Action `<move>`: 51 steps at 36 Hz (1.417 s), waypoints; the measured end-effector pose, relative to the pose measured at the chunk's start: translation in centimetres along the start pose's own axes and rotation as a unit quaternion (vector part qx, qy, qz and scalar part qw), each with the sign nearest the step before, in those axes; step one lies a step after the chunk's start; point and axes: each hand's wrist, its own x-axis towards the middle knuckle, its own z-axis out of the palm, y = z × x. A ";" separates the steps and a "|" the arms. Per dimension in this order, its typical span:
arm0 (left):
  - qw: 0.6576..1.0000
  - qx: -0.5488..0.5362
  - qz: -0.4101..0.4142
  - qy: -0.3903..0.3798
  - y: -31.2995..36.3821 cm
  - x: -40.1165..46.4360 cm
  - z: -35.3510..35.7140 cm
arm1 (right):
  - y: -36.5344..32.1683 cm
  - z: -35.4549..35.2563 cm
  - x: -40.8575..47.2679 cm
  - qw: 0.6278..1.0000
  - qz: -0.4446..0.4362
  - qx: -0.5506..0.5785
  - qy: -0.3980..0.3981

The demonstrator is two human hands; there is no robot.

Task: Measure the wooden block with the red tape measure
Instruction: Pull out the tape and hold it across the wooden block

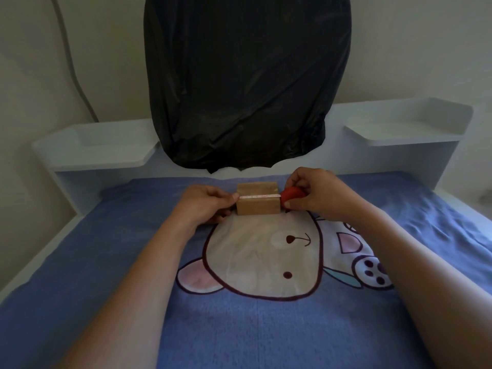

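Observation:
A light wooden block (257, 206) stands on the blue blanket at the middle of the head view. A white tape strip (258, 196) lies stretched across the block's top front edge. My left hand (205, 205) pinches the strip's free end at the block's left corner. My right hand (316, 194) holds the red tape measure case (292, 194) against the block's right side, fingers partly covering it.
The blue blanket (239, 328) with a bear print covers the surface. A white shelf unit (399, 129) runs along the back, with ledges left and right. A black plastic bag (245, 81) hangs down behind the block. A grey cable (77, 75) runs down the wall at the left.

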 end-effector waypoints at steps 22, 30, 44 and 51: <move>0.995 -0.076 -0.059 -0.015 0.6 -0.2 0.0 | 0.1 0.1 0.0 1.000 -0.005 -0.006 -0.001; 0.996 -0.061 -0.065 -0.024 0.2 0.0 0.0 | 0.0 0.0 0.0 1.000 -0.001 -0.003 -0.006; 0.991 0.122 -0.005 -0.050 0.2 0.3 0.2 | 0.1 0.0 0.0 1.000 0.000 -0.008 -0.007; 0.988 0.148 0.018 -0.051 0.1 0.5 0.5 | 0.0 0.0 0.0 1.000 0.001 -0.008 -0.007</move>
